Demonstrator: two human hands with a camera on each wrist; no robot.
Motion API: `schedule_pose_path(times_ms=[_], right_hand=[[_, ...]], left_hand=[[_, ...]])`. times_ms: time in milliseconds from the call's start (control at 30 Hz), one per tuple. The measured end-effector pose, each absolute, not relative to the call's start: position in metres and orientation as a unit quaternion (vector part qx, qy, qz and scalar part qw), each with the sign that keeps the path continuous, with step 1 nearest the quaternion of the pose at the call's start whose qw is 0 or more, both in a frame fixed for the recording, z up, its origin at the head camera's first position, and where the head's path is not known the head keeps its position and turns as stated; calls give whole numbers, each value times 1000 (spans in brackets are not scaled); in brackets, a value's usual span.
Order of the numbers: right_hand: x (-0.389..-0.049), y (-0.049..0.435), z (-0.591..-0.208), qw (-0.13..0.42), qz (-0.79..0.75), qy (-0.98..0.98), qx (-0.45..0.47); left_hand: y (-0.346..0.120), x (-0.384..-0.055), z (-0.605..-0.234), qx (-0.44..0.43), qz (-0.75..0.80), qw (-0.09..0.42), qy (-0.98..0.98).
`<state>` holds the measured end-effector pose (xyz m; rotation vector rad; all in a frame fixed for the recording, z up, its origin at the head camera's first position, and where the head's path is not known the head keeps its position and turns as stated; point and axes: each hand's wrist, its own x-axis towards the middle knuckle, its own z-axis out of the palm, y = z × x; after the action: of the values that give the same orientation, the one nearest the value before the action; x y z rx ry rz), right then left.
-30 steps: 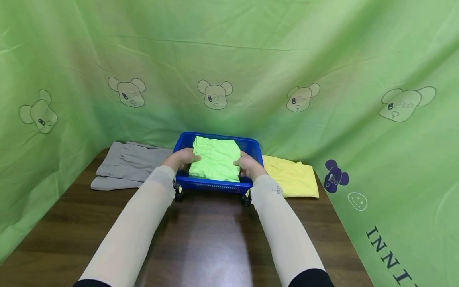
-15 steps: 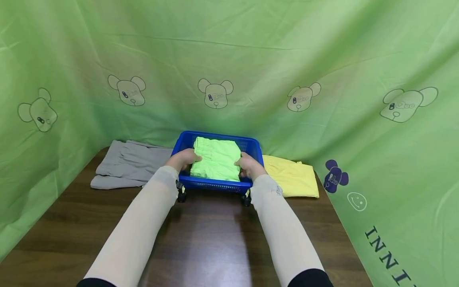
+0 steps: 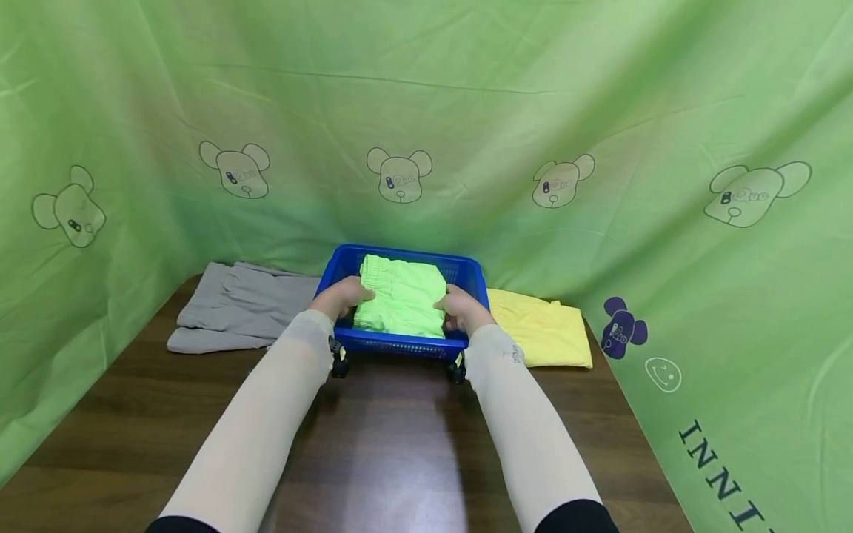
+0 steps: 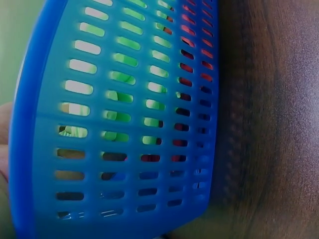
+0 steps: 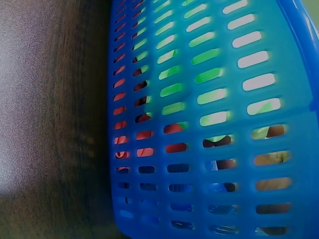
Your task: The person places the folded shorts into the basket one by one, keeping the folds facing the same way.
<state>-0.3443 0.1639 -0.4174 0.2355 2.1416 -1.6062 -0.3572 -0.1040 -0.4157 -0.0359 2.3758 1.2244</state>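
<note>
Little has moved since the earlier frames: both hands remain at the sides of the folded green cloth [image 3: 402, 299], which has settled slightly lower inside the blue basket [image 3: 397, 342].

Left hand [image 3: 342, 297]: fingers curled around the cloth's left edge, grasping it. Right hand [image 3: 461, 309]: likewise grasping the right edge. Both wrist views show only the slotted basket wall with green visible through the slots, which places the cloth well inside.

Basket stands on the wooden table [image 3: 393, 444], between a grey garment [image 3: 233, 309] on the left and a yellow garment [image 3: 543, 329] on the right.

Risk, as judged: fingers sit between cloth and basket wall, so pulling them out carelessly could drag the edges and undo the fold. A knock on the rim could also shift the basket.
</note>
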Motion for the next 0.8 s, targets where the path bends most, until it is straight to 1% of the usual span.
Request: schedule_pose_path(times_ms=[200, 633, 800], right_hand=[[-344, 162, -417, 234, -581, 774, 92], [-341, 158, -418, 261, -570, 773, 96], [-339, 160, -417, 259, -554, 785, 99]], left_hand=[[-104, -357, -417, -17, 452, 216, 865], [-104, -359, -416, -12, 404, 217, 889], [-101, -360, -416, -7, 387, 212, 897]])
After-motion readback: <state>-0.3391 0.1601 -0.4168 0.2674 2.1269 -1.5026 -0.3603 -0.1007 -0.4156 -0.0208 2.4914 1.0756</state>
